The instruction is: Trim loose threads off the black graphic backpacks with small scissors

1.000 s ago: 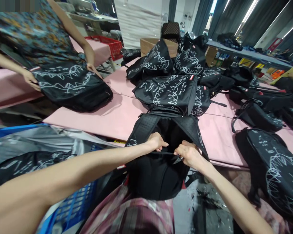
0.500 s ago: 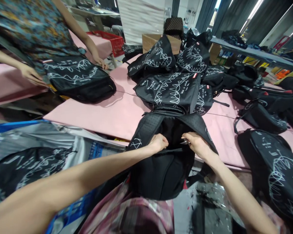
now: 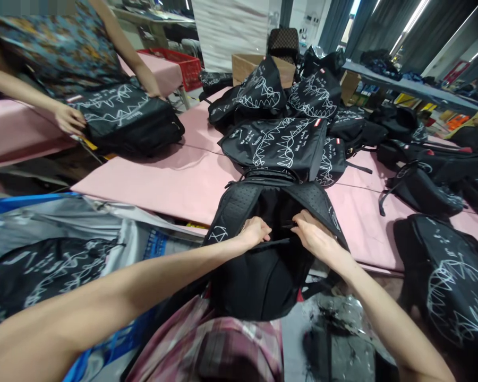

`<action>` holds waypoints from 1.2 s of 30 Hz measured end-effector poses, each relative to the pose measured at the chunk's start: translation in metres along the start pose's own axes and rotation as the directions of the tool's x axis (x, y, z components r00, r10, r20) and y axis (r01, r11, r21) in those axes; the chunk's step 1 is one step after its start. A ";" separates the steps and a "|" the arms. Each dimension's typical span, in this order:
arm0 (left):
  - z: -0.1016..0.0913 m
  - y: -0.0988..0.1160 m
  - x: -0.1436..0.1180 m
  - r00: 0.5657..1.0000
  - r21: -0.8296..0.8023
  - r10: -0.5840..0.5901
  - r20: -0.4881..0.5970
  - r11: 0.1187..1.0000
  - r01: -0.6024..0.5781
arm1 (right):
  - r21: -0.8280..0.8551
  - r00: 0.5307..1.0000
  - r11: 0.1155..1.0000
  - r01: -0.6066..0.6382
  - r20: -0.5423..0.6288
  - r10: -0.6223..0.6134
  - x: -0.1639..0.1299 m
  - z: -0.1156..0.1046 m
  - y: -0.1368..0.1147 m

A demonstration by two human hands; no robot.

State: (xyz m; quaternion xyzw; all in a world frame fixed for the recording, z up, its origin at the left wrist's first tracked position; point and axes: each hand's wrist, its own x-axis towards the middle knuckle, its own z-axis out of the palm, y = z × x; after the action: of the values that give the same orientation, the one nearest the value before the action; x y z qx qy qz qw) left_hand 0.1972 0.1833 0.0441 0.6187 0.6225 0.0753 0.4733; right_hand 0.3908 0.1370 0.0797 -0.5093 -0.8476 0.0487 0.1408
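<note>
A black backpack (image 3: 258, 286) lies open in front of me, its back panel and padded straps facing up, half on the table edge and half against my lap. My left hand (image 3: 255, 232) is closed in a pinch on the fabric at the left of its opening. On the right side of the opening, my right hand (image 3: 313, 233) curls around small metal thread snips (image 3: 289, 226), mostly hidden by the fingers. Their thin tip points left towards my other hand, over the dark inside of the bag.
Several black backpacks with white scribble prints (image 3: 281, 143) are heaped beyond mine on the pink table (image 3: 163, 185). Another backpack (image 3: 458, 276) stands close at right. At left, a co-worker's hands rest on a backpack (image 3: 131, 122). A blue-edged grey bag (image 3: 103, 217) holds another.
My right hand has shifted slightly left, and the snips now show less. The backpack has moved a little left with my hands. The co-worker's hands and backpack have moved.
</note>
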 end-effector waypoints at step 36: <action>-0.063 -0.011 -0.068 0.941 -0.070 0.174 -0.290 0.977 -0.202 | -0.289 0.769 0.774 0.563 -0.159 -0.619 0.081 0.030 -0.018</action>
State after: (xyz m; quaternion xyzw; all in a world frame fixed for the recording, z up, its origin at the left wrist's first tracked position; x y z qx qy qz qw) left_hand 0.1324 0.1546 0.1041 0.6341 0.6171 0.2384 0.4004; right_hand 0.3306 0.2015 0.0703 -0.2292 -0.9407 -0.1579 0.1938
